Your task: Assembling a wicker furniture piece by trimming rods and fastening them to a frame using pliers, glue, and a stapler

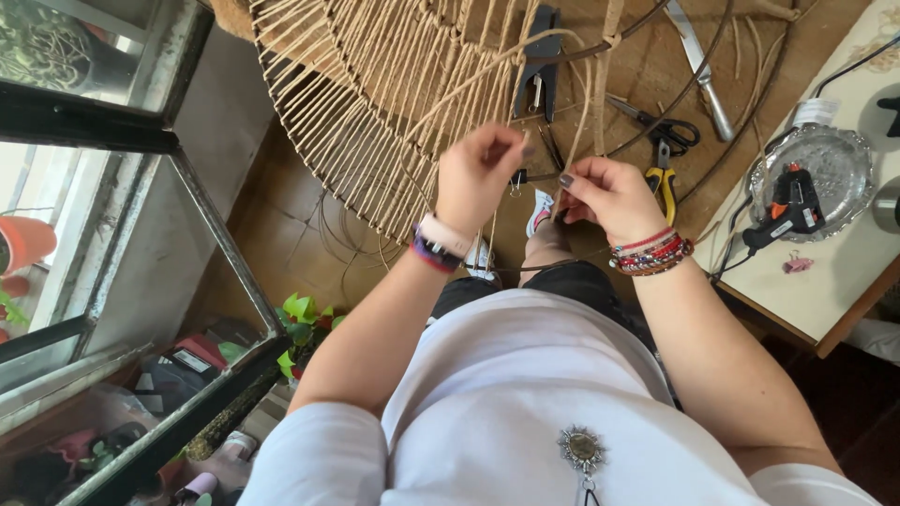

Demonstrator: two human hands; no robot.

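A large round wire frame [600, 52] wound with tan cord [375, 112] stands in front of me, its left half covered in radial strands. My left hand [476, 173] pinches a cord strand that loops up over the frame. My right hand [605, 192] pinches another strand close by, at the frame's lower wire. A small black binder clip [517, 178] hangs on the wire between the two hands. Bracelets circle both wrists.
Scissors [661, 126], yellow-handled pliers [664, 178], a knife [703, 70] and a black clamp [536, 66] lie behind the frame. A table at right holds a glass dish [839, 155] with a glue gun [787, 206]. A window frame [216, 234] and green plants [300, 323] are at left.
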